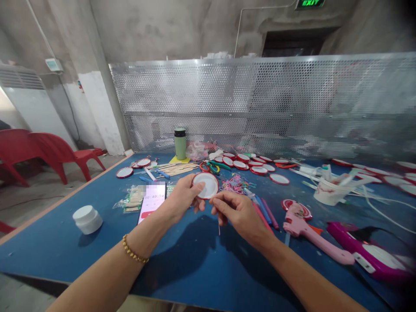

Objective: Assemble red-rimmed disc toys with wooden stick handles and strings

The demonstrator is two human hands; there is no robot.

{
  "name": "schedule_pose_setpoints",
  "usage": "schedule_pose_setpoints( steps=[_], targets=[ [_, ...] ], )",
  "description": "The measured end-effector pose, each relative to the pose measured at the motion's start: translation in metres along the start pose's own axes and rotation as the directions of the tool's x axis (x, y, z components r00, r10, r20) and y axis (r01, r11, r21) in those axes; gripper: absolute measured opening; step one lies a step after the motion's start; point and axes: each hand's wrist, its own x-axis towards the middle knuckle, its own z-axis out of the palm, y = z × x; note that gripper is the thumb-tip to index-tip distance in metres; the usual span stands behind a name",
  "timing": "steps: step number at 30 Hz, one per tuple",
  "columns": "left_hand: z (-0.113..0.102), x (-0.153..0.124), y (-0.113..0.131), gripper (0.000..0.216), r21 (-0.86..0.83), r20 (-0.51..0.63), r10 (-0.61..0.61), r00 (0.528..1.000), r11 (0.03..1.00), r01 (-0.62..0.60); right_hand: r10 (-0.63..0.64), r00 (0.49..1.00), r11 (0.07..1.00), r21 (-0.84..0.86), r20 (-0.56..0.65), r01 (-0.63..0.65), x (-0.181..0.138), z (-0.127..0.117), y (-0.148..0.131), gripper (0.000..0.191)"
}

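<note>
My left hand [186, 193] grips a round white disc with a red rim [208, 187], thumb across its face. Close beside it, my right hand [238, 211] is closed in a pinch. A thin pinkish strand [219, 229] hangs below its fingers; its upper end is hidden. Just behind the hands lies a pile of small coloured loops or strips [236, 183]. Blue, red and purple pens [264, 211] rest beyond my right hand. A phone [152, 200] with a running timer lies by my left forearm.
More red-rimmed discs [241, 165] lie along the back, before a perforated metal panel [201, 99]. A pink glue gun [316, 238], a magenta device [373, 253] and a cup of tools [331, 190] are on the right. Left stands a white jar [87, 219]; a green tumbler [180, 144] is behind.
</note>
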Motion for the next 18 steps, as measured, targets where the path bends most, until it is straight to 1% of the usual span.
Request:
schedule_pose_setpoints(
  steps=[3,5,8,10,13,15,18],
  targets=[
    [-0.007,0.0,0.005,0.019,-0.059,0.087,-0.104,0.991,0.992,0.109,0.05,0.998,0.996,0.068,0.025,-0.052,0.001,0.0,0.001,0.031],
    [-0.012,0.001,0.009,0.02,-0.1,0.136,-0.159,0.978,0.98,0.173,0.055,0.998,0.993,0.1,0.034,-0.058,0.001,0.0,0.002,0.031],
    [-0.018,0.002,0.012,0.024,-0.138,0.174,-0.195,0.965,0.966,0.22,0.042,0.999,0.993,0.112,0.033,-0.045,0.0,-0.001,0.002,0.028],
    [-0.02,0.003,0.013,0.023,-0.137,0.153,-0.199,0.968,0.966,0.22,0.029,0.999,0.995,0.091,0.031,-0.032,0.001,-0.001,0.002,0.027],
    [-0.02,0.005,0.009,0.016,-0.106,0.075,-0.197,0.978,0.973,0.204,0.018,1.0,0.998,0.063,0.023,-0.02,0.002,0.0,0.004,0.025],
    [-0.019,0.006,0.005,0.012,-0.081,0.029,-0.192,0.981,0.978,0.194,0.02,1.0,0.998,0.063,0.017,-0.021,0.003,0.001,0.006,0.025],
    [-0.016,0.007,0.001,0.008,-0.087,-0.008,-0.171,0.985,0.982,0.169,0.037,0.999,0.996,0.081,0.015,-0.039,0.004,0.003,0.008,0.027]
  ],
)
